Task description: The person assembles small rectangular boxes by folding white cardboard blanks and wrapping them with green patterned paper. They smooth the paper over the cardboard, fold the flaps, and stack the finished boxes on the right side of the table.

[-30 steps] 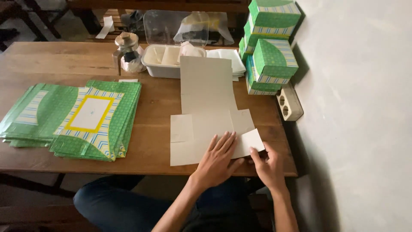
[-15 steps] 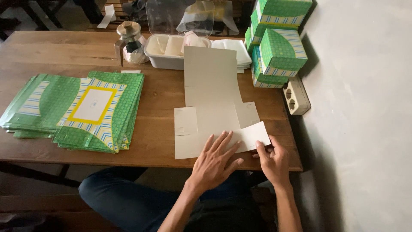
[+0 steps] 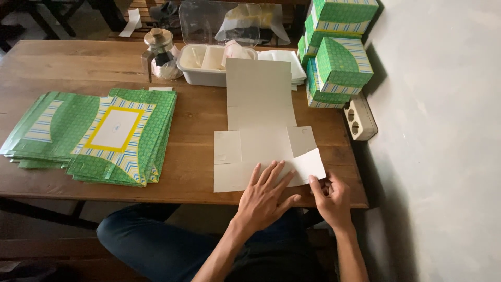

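A flat, unfolded cardboard box blank (image 3: 261, 120) lies plain side up on the wooden table (image 3: 198, 120), near its right end. My left hand (image 3: 266, 196) presses flat on the blank's near edge with fingers spread. My right hand (image 3: 330, 197) pinches the blank's right side flap (image 3: 309, 164) at its near corner, and the flap is lifted and partly folded inward.
A stack of flat green printed box blanks (image 3: 99, 133) lies at the left. Folded green boxes (image 3: 339, 57) are piled at the far right. A white tray (image 3: 209, 65), a glass jar (image 3: 159, 52) and a clear lid stand behind. A power strip (image 3: 359, 117) hangs off the right edge.
The view shifted slightly. My right hand has raised and folded the right flap further inward; my left hand stays pressed on the blank.
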